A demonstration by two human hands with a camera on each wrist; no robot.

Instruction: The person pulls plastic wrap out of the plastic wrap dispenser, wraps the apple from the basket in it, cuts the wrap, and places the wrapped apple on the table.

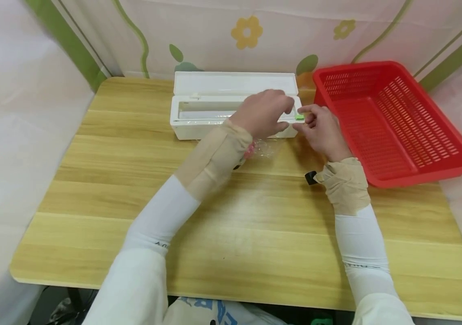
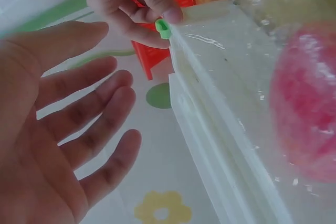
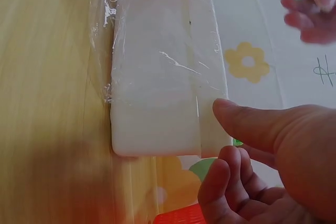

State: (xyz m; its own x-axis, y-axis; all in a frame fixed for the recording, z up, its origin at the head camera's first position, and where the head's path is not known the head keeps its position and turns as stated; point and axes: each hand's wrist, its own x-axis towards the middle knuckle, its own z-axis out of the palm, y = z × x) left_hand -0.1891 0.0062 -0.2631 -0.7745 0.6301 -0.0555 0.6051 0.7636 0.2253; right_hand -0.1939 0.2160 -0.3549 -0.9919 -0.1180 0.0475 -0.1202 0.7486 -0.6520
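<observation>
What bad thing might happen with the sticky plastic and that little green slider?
1. The right hand pinches the green slider at the very end of the white box; a finger may be nicked if it slips along the cutting track.
2. The clear wrap lies crinkled over the box's front, so it may cling to itself and tear unevenly.
3. The left hand hovers open over the box without holding it, so the box might slide on the table.

Glossy, crinkled clear film [image 1: 264, 147] lies under the left hand [image 1: 264, 113]. Beyond it, the dispenser box [image 1: 210, 97] is smooth white plastic. The table [image 1: 255, 225] looks like matt wood grain.
</observation>
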